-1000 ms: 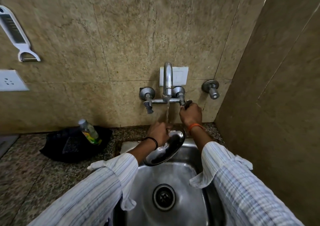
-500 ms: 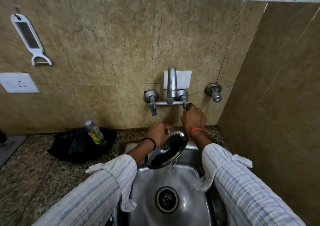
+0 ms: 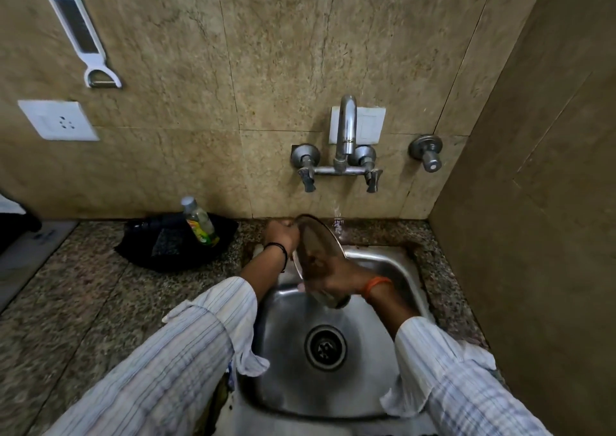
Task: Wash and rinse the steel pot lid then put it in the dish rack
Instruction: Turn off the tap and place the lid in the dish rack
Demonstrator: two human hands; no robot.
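Observation:
The round steel pot lid (image 3: 313, 238) is held tilted on edge over the back of the steel sink (image 3: 393, 269), under a thin stream of water from the wall tap (image 3: 346, 128). My left hand (image 3: 280, 233) grips the lid's upper left rim. My right hand (image 3: 336, 277) lies flat against the lid's inner face near its lower edge, fingers spread on the metal. Water runs off the lid's bottom edge into the basin. No dish rack is in view.
A black basket (image 3: 173, 245) with a small bottle (image 3: 200, 222) stands on the granite counter (image 3: 66, 302) left of the sink. A white grater-peeler (image 3: 81, 35) and a socket (image 3: 56, 120) are on the wall. A tiled side wall closes in the right.
My right hand left the right tap handle and came down onto the lid. The lid turned from nearly flat to steeply tilted on edge. The view has tipped downward.

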